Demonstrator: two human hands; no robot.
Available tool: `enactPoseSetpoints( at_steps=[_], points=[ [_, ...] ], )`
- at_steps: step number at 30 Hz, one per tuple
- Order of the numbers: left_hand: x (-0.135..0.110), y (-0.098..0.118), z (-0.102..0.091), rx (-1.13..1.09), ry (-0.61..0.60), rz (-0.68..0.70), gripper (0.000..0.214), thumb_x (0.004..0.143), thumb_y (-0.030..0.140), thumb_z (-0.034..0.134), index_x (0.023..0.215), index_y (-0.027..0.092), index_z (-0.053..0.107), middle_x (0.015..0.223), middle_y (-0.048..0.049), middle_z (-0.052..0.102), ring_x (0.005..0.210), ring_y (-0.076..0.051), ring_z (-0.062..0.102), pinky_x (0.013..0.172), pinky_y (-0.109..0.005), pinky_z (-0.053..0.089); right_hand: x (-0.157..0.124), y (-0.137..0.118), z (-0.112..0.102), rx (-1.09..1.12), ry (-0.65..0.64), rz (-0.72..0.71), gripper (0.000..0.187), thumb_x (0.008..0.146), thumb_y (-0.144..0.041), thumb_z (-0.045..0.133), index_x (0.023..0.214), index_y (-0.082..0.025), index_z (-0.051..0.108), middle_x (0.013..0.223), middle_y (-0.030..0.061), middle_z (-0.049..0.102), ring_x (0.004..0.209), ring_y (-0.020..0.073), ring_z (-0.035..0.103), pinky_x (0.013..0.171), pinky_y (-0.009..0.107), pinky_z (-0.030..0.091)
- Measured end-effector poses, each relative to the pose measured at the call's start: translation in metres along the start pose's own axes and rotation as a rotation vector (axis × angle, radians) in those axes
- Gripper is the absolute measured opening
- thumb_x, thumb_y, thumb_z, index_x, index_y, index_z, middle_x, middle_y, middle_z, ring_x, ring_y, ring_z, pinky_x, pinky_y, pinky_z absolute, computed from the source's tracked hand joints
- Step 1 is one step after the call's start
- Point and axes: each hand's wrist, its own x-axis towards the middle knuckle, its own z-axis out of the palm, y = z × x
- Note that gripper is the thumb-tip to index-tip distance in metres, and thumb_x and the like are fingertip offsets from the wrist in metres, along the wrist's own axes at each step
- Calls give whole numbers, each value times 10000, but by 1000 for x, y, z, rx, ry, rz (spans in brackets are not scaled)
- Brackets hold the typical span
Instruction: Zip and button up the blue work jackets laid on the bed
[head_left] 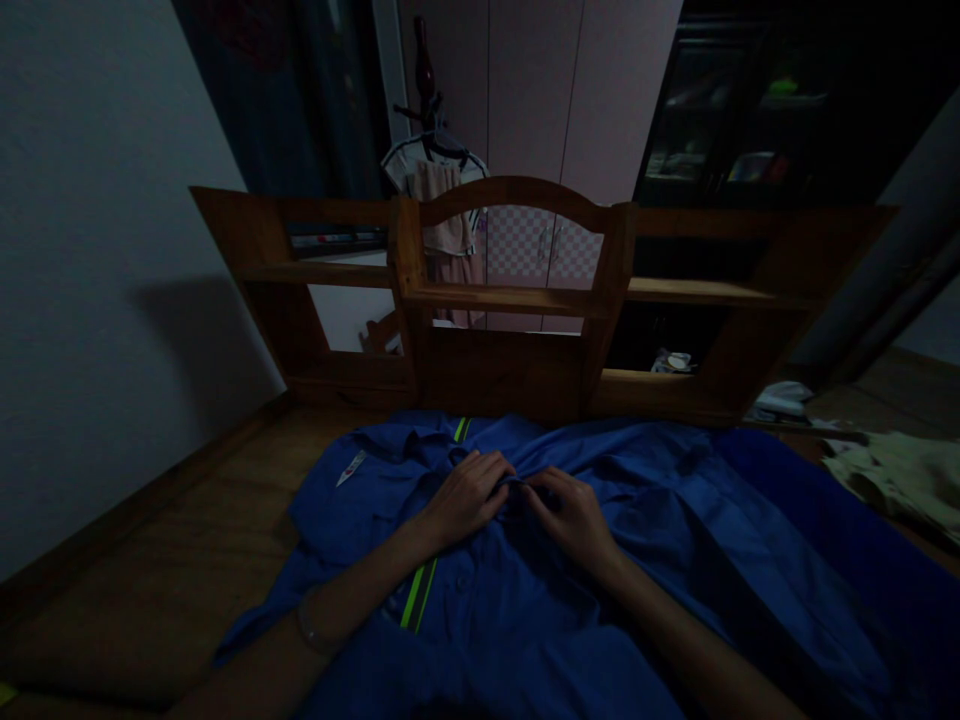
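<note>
A blue work jacket point(652, 500) with yellow-green and dark stripes and buttons down its front lies spread and wrinkled before me. My left hand point(469, 497) pinches a fold of its cloth near the middle. Close by on the right, my right hand point(571, 515) grips the same gathered fold between thumb and fingers. The two sets of fingertips nearly meet, and the bit of cloth between them is dark and partly hidden. A white label point(351, 468) shows on the jacket's left part. A band circles my left forearm.
Behind the jacket stands a wooden shelf unit point(510, 300) with open compartments. Wooden boards point(217, 500) run along the left, beside a pale wall point(97, 250). Farther back are a coat stand point(424, 65) with hung clothes and a pink wardrobe point(536, 110). Light-coloured cloth point(900, 475) lies at right.
</note>
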Motion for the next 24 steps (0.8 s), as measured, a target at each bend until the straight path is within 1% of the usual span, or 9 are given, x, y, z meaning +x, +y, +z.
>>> enactPoseSetpoints(
  at_steps=[4,7,11,13,15,17,20,22,24],
  points=[
    [2,0,1,56,95,-67,185,886,148,413,1037,186,513,1003,-44,596,979,-187,544,949,-379,364,4,-1,-9,-26,-39,28,214,914,-272,451,851,-199,642,827,27,630,757,138,590,713,249,457],
    [4,-6,-4,107,255,-212,178,902,155,380,1042,181,489,925,-43,604,878,-186,560,872,-361,405,6,7,-24,-98,-63,36,157,864,-232,527,977,-219,636,969,36,620,878,161,588,790,275,461],
    [4,-17,-9,139,474,-400,147,904,197,391,1019,192,482,855,-46,594,844,-212,552,796,-356,427,5,15,-46,-276,-83,18,455,749,-227,648,1192,-252,546,1157,71,547,1070,224,523,893,338,437],
    [3,-20,-7,100,508,-429,136,905,209,385,997,202,486,838,-38,588,830,-208,555,764,-344,434,3,18,-51,-354,-95,38,505,738,-236,648,1223,-241,505,1167,86,549,1045,234,546,837,329,455],
    [3,-19,-5,70,490,-437,135,901,208,382,976,205,495,837,-34,587,816,-204,556,751,-343,438,1,20,-52,-426,-139,92,444,763,-220,604,1194,-211,499,1068,94,611,899,226,612,702,294,461],
    [3,-16,-6,77,453,-413,147,876,188,400,972,198,510,888,-44,592,862,-211,553,796,-369,434,-1,23,-50,-487,-184,128,371,775,-173,556,1142,-188,502,934,84,662,749,214,639,593,266,420],
    [4,-6,-14,100,383,-254,284,844,195,445,1122,182,500,1133,-88,554,1085,-241,491,979,-455,346,0,25,-46,-511,-160,100,359,759,-124,520,1110,-192,480,897,69,681,728,207,650,560,244,377],
    [4,3,-19,107,308,-92,419,844,287,499,1245,183,441,1263,-99,494,1187,-252,427,1071,-497,231,1,22,-45,-481,-112,94,303,767,-134,502,1059,-211,478,859,42,683,708,195,652,546,234,359],
    [5,13,-20,99,233,37,536,822,428,556,1284,190,421,1275,-99,497,1199,-256,423,1102,-513,168,2,17,-44,-426,-74,121,227,783,-150,483,997,-226,478,785,12,672,664,185,649,531,229,348]
  ],
)
